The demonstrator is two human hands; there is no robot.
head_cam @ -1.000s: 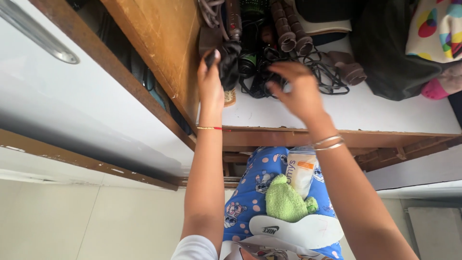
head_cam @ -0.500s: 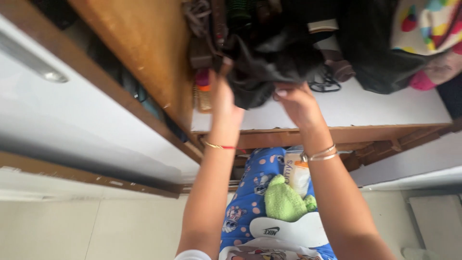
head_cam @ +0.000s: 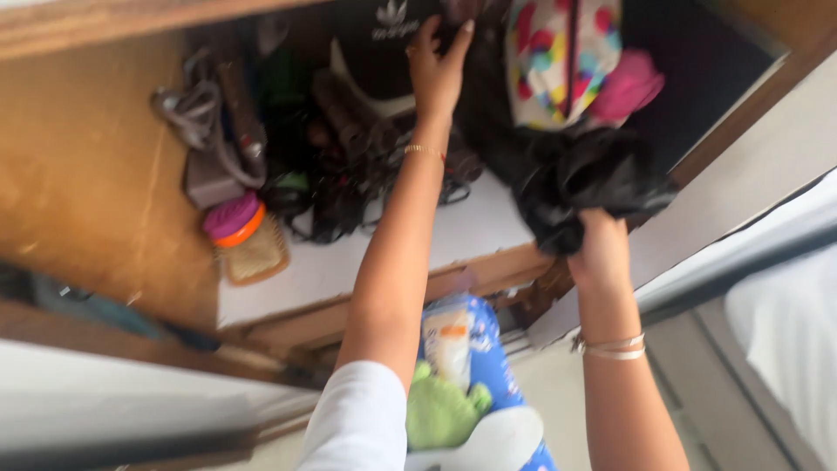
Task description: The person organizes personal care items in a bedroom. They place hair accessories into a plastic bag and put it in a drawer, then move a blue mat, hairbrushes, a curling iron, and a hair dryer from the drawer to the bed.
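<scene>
Black crumpled cloth bundle [head_cam: 593, 187] is hanging bunched in the right hand [head_cam: 600, 249], clear of the white wooden shelf [head_cam: 349, 262] — left hand [head_cam: 436, 74] is reaching deep, fingers spread, touching a dark bag [head_cam: 384, 44]. Sorting step, likely — next, a firm grasp there.

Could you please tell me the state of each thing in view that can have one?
Left hand: raised, fingers spread, on the dark items at the back of the shelf.
Right hand: closed in a grip on the black cloth.
Black cloth: bunched, lifted off the shelf.
Jar with pink lid: closed, lying tilted on the white shelf.
Colourful pouch: zipped shut.
</scene>
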